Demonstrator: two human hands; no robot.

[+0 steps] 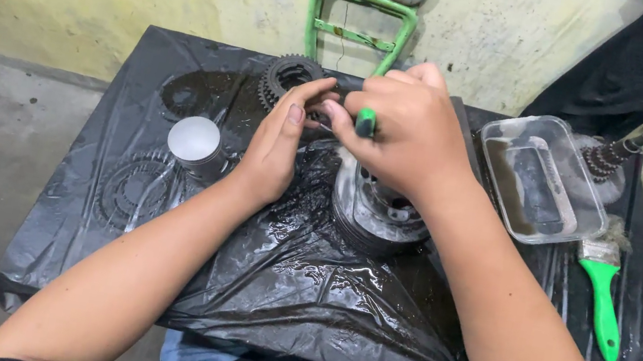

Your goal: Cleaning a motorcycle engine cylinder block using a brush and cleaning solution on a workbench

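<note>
Both hands meet at the far middle of the desk (145,282), which is draped in wet black plastic sheet. The right hand (410,126) has its fingers closed around a small green-handled tool (365,121), held roughly upright with its working end hidden below the fist. The left hand (280,142) lies just beside it, thumb and forefinger pinched narrow on something too small to make out. The round metal engine part (377,212) sits directly beneath the right hand, nearer to it than to the left.
</note>
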